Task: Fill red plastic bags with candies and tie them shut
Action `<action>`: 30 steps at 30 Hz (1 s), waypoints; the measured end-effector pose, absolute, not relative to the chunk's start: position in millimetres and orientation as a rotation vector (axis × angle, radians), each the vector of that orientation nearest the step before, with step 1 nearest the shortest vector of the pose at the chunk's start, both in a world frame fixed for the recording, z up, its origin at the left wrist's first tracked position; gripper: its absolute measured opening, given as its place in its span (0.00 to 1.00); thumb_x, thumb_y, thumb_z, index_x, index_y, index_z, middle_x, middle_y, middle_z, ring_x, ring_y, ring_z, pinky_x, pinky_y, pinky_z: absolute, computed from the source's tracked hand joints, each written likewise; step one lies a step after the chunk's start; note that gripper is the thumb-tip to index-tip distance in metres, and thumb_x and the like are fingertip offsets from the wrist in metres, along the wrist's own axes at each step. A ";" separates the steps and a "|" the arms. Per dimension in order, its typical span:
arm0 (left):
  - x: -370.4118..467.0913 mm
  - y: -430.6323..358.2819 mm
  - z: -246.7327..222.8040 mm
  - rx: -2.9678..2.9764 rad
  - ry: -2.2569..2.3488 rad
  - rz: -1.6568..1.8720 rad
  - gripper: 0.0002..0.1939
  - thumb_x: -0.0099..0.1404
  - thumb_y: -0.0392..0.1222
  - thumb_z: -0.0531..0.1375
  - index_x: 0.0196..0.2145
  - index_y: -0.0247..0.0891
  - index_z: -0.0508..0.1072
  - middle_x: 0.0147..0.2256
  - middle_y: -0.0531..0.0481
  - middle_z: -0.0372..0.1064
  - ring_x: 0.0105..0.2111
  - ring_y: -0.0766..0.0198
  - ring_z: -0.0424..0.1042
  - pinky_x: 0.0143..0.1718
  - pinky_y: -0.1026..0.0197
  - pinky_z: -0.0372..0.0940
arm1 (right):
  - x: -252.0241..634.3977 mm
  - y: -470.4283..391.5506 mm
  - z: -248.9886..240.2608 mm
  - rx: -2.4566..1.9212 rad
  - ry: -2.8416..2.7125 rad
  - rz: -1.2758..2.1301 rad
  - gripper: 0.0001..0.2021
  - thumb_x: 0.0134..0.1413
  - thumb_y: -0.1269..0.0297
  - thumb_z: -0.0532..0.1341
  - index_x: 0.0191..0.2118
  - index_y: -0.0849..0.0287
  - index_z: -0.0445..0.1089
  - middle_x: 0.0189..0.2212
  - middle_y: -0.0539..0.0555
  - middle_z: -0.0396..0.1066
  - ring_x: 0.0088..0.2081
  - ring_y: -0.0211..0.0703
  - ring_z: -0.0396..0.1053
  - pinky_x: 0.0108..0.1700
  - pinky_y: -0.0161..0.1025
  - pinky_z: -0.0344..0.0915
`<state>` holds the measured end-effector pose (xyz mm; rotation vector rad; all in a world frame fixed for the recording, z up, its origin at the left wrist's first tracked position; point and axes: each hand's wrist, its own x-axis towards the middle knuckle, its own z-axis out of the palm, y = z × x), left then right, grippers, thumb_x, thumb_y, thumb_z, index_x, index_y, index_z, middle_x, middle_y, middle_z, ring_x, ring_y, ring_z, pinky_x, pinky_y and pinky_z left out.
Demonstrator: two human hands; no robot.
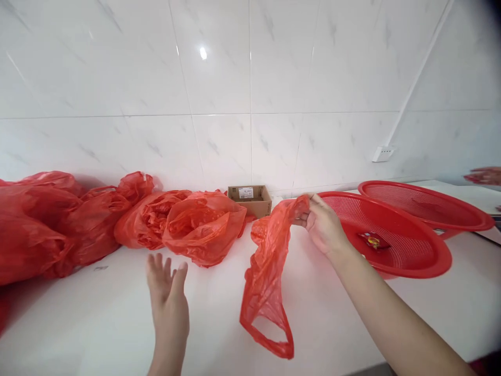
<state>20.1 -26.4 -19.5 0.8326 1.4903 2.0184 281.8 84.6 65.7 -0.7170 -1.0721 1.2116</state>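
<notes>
My right hand [323,222] grips the upper end of a thin red plastic bag [270,261]. The bag hangs crumpled, and its looped handle droops toward the front of the white table. On the left, my left hand [166,287] is raised over the table with its fingers spread and nothing in it. Just beyond that hand sits an opened red plastic bag [205,224] with a wide, folded mouth. To the right of my right hand stands a red perforated basket [422,253], holding a small dark red packet [373,241] with a yellow mark.
Several more filled red bags [35,230] crowd the table's left side. A small cardboard box [258,206] stands against the tiled wall. Behind the near basket is a second red basket [426,206]. Another person's hand [485,176] shows at the far right edge.
</notes>
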 end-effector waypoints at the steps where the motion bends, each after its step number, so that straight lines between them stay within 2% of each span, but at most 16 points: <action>1: 33.0 -38.1 -16.6 0.986 1.521 2.049 0.39 0.63 0.46 0.62 0.65 0.59 0.47 0.69 0.55 0.38 0.68 0.52 0.42 0.66 0.47 0.44 | 279.8 80.0 60.6 -0.735 -1.098 1.232 0.11 0.45 0.58 0.64 0.32 0.55 0.63 0.25 0.46 0.71 0.26 0.38 0.71 0.31 0.37 0.70; 3: 62.6 -53.5 -13.0 1.362 1.511 1.945 0.34 0.62 0.44 0.62 0.63 0.54 0.55 0.66 0.50 0.49 0.66 0.51 0.48 0.65 0.48 0.46 | 272.8 72.3 53.3 -0.740 -1.144 1.277 0.13 0.47 0.55 0.64 0.33 0.55 0.63 0.26 0.46 0.72 0.26 0.38 0.72 0.31 0.37 0.70; 5: 89.9 -55.0 -12.0 1.530 1.465 1.737 0.34 0.58 0.44 0.66 0.60 0.49 0.61 0.61 0.46 0.58 0.62 0.49 0.56 0.62 0.49 0.52 | 263.0 66.1 49.7 -0.711 -1.203 1.323 0.12 0.50 0.54 0.63 0.34 0.55 0.63 0.28 0.47 0.73 0.27 0.39 0.72 0.31 0.37 0.70; 7: 106.3 -45.4 -12.9 1.444 1.356 1.548 0.32 0.55 0.45 0.68 0.56 0.46 0.66 0.57 0.44 0.64 0.56 0.49 0.64 0.56 0.51 0.59 | 253.8 59.1 49.2 -0.672 -1.288 1.365 0.11 0.54 0.53 0.61 0.36 0.54 0.63 0.30 0.48 0.74 0.30 0.40 0.74 0.33 0.38 0.71; 9: 110.1 -32.7 -15.0 1.263 1.229 1.430 0.22 0.57 0.49 0.66 0.47 0.40 0.72 0.48 0.43 0.72 0.47 0.51 0.71 0.49 0.52 0.65 | 248.1 47.2 50.4 -0.656 -1.363 1.356 0.11 0.56 0.53 0.59 0.39 0.53 0.64 0.33 0.49 0.75 0.32 0.41 0.74 0.37 0.41 0.72; 10: 108.6 -27.6 -16.1 1.181 1.182 1.403 0.18 0.59 0.52 0.64 0.42 0.38 0.73 0.43 0.43 0.74 0.42 0.52 0.73 0.44 0.53 0.67 | 246.7 38.3 50.9 -0.659 -1.389 1.319 0.11 0.57 0.53 0.59 0.41 0.52 0.64 0.35 0.49 0.75 0.34 0.41 0.74 0.39 0.42 0.72; 12: 103.4 -22.2 -17.9 1.069 1.141 1.398 0.17 0.62 0.54 0.60 0.36 0.36 0.73 0.35 0.45 0.76 0.35 0.55 0.74 0.37 0.55 0.69 | 245.8 15.0 50.2 -0.686 -1.421 1.175 0.10 0.59 0.55 0.58 0.44 0.50 0.63 0.41 0.50 0.74 0.38 0.41 0.74 0.43 0.44 0.72; 15: 97.5 -24.3 -18.6 0.971 1.113 1.439 0.17 0.62 0.54 0.61 0.38 0.37 0.72 0.33 0.48 0.75 0.33 0.59 0.74 0.34 0.60 0.68 | 244.6 -21.4 41.7 -0.716 -1.681 0.896 0.06 0.62 0.59 0.56 0.44 0.45 0.64 0.43 0.49 0.73 0.43 0.44 0.73 0.45 0.45 0.71; 17: 92.5 -28.8 -18.3 0.922 1.088 1.458 0.16 0.61 0.53 0.62 0.37 0.37 0.71 0.32 0.50 0.74 0.32 0.62 0.73 0.34 0.62 0.68 | 245.3 -32.8 30.3 -0.771 -2.068 0.659 0.08 0.61 0.61 0.56 0.44 0.42 0.67 0.43 0.48 0.73 0.45 0.47 0.72 0.48 0.47 0.69; 19: 80.9 -33.9 -18.8 0.884 1.074 1.461 0.16 0.59 0.52 0.64 0.37 0.38 0.70 0.31 0.51 0.73 0.31 0.64 0.72 0.32 0.64 0.67 | 252.4 -28.1 15.5 -0.939 -2.422 0.399 0.11 0.58 0.64 0.57 0.45 0.45 0.69 0.44 0.51 0.74 0.48 0.52 0.70 0.54 0.53 0.63; 21: 60.6 -39.5 -21.4 0.844 1.080 1.419 0.18 0.56 0.51 0.66 0.39 0.38 0.70 0.31 0.51 0.73 0.29 0.65 0.71 0.29 0.66 0.66 | 268.0 -12.5 0.9 -1.161 -2.572 0.241 0.14 0.51 0.70 0.61 0.45 0.52 0.72 0.44 0.58 0.74 0.49 0.60 0.69 0.58 0.61 0.55; 23: 35.7 -45.7 -26.3 0.825 1.144 1.304 0.21 0.54 0.50 0.67 0.43 0.40 0.70 0.32 0.51 0.73 0.27 0.65 0.70 0.28 0.65 0.66 | 289.3 4.2 -8.2 -1.299 -2.599 0.227 0.19 0.41 0.74 0.65 0.43 0.56 0.75 0.40 0.61 0.75 0.47 0.65 0.70 0.57 0.65 0.54; 25: 15.6 -52.0 -32.2 0.886 1.306 1.162 0.23 0.55 0.52 0.66 0.47 0.42 0.69 0.30 0.51 0.72 0.27 0.63 0.70 0.30 0.62 0.67 | 309.3 13.1 -7.1 -1.329 -2.610 0.292 0.22 0.37 0.75 0.68 0.44 0.55 0.76 0.40 0.61 0.76 0.47 0.66 0.70 0.56 0.64 0.55; 28: 11.8 -59.6 -38.9 1.232 1.724 1.063 0.28 0.57 0.55 0.63 0.54 0.45 0.67 0.33 0.48 0.72 0.32 0.55 0.72 0.29 0.59 0.65 | 325.1 10.0 15.1 -1.261 -2.655 0.453 0.22 0.44 0.68 0.68 0.49 0.48 0.74 0.46 0.55 0.75 0.51 0.61 0.69 0.55 0.56 0.61; 30: 26.9 -62.3 -40.1 1.577 1.967 1.065 0.32 0.59 0.55 0.60 0.59 0.47 0.63 0.44 0.44 0.71 0.42 0.48 0.71 0.28 0.59 0.63 | 327.7 7.4 37.9 -1.155 -2.657 0.596 0.19 0.53 0.61 0.64 0.52 0.44 0.72 0.50 0.51 0.73 0.51 0.54 0.69 0.54 0.51 0.63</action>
